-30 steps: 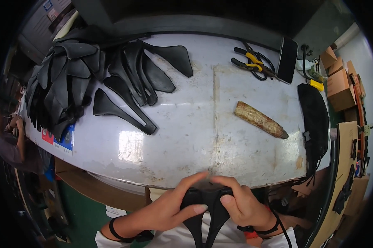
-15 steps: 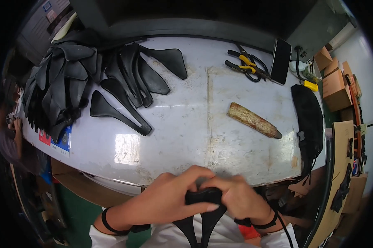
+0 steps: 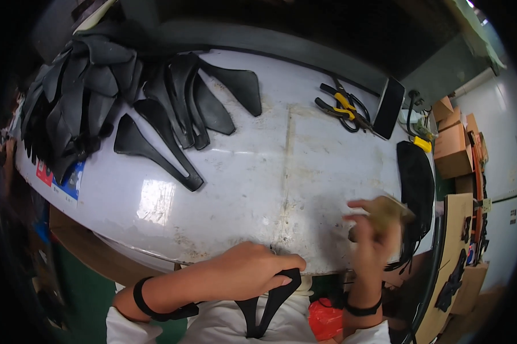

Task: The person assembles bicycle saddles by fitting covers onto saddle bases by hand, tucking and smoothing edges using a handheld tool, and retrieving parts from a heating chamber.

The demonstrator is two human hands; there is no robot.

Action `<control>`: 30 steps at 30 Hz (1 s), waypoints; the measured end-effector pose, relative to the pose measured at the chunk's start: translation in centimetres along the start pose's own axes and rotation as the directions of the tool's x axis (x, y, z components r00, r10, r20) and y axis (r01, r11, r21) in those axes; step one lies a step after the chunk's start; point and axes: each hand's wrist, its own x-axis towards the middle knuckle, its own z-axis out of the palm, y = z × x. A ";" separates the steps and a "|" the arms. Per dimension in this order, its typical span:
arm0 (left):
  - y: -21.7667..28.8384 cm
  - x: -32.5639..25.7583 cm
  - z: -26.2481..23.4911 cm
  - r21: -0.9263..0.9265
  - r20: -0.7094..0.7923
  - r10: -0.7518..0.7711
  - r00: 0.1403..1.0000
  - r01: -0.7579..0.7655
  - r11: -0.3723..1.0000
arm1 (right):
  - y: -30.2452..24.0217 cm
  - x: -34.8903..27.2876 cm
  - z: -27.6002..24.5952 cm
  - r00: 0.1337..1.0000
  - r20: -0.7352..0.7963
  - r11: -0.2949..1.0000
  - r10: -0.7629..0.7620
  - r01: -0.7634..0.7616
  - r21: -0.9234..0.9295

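Observation:
My left hand (image 3: 238, 274) is closed on the upper end of a black forked piece (image 3: 280, 297), its thumb and fingers pinching it. The piece hangs over my lap at the table's front edge, two slim arms meeting low down. To the right, above the table, my right hand (image 3: 372, 243) is smeared by motion. It is wrapped round a brown, tape-wrapped tool (image 3: 395, 212), whose far end sticks out past the hand. Two fingers point left, off the tool.
A pile of black curved pieces (image 3: 81, 86) covers the table's left end, with several forked ones (image 3: 155, 149) beside it. Yellow-and-black pliers (image 3: 344, 106), a phone (image 3: 389, 109) and a black pouch (image 3: 414, 178) lie at the right. Cardboard boxes (image 3: 453, 149) stand beyond.
My right hand has left the black piece, moved right and picked the tape-wrapped tool up off the table. The left hand keeps hold of the piece. The view has tilted slightly.

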 end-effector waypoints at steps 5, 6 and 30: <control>-0.7 0.7 1.0 -0.050 -0.088 0.063 0.994 -0.067 0.996 | -1.2 -3.4 0.3 0.984 0.103 0.683 -0.149 0.027 0.730; -0.9 0.9 1.2 -0.045 -0.116 0.072 0.991 -0.078 0.996 | -0.2 -4.6 0.9 0.970 0.211 0.660 -0.124 -0.078 0.747; -1.1 1.3 1.0 -0.023 -0.061 0.022 0.998 -0.023 0.999 | -4.7 -1.9 1.6 0.750 0.141 0.422 -0.646 0.198 0.884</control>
